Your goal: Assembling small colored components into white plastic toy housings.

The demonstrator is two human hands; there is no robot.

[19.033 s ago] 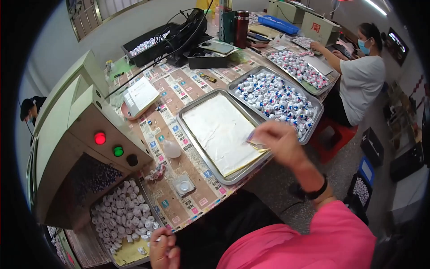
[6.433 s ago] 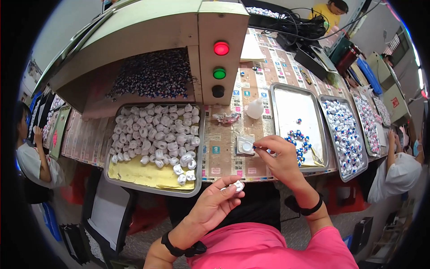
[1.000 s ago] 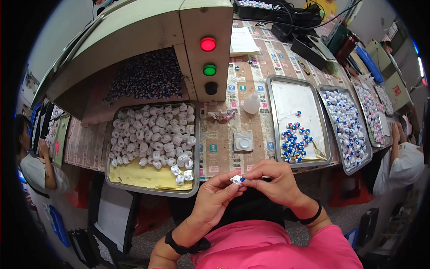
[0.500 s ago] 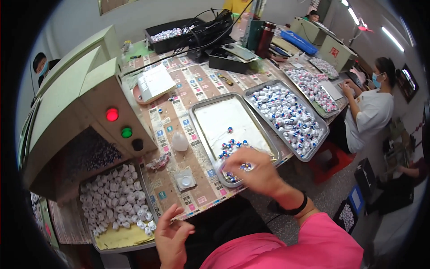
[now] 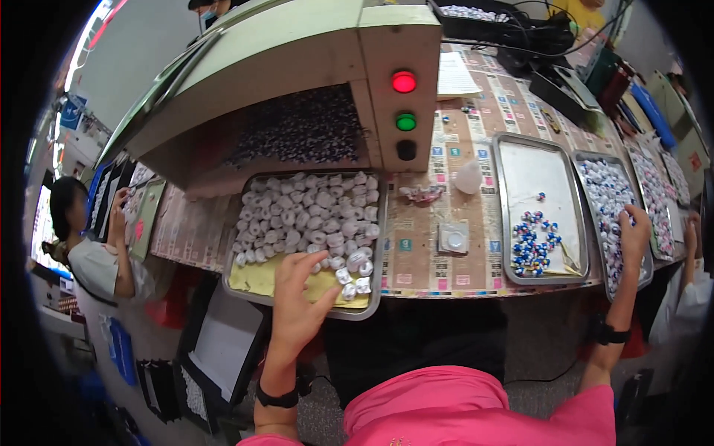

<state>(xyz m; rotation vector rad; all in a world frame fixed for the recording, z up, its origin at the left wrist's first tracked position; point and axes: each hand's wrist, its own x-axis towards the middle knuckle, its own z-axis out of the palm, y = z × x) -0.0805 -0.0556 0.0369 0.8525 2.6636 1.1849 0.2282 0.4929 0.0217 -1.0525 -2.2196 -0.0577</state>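
Observation:
My left hand (image 5: 296,308) is open over the front of a metal tray (image 5: 378,245), its index fingertip beside several white lumpy balls (image 5: 297,215) and its thumb apart over the yellow paper (image 5: 249,275). Any contact with a ball is unclear. My right hand (image 5: 634,236) is over the tray (image 5: 642,276) at the right, which holds many white pieces with blue spots (image 5: 606,186). Its thumb and fingers curl together; what they hold, if anything, is hidden. Between the hands, a paper-lined tray (image 5: 504,201) holds small blue, white and red balls (image 5: 534,244).
A cream machine (image 5: 297,67) with red and green lights stands behind the left tray. A white rounded bottle (image 5: 468,178), crumpled plastic (image 5: 421,194) and a small square dish (image 5: 453,238) lie between trays. A co-worker (image 5: 82,245) sits at the left.
The view has swung left. My right hand has moved from the small coloured balls to the tray on the right. My left hand has come over the white balls.

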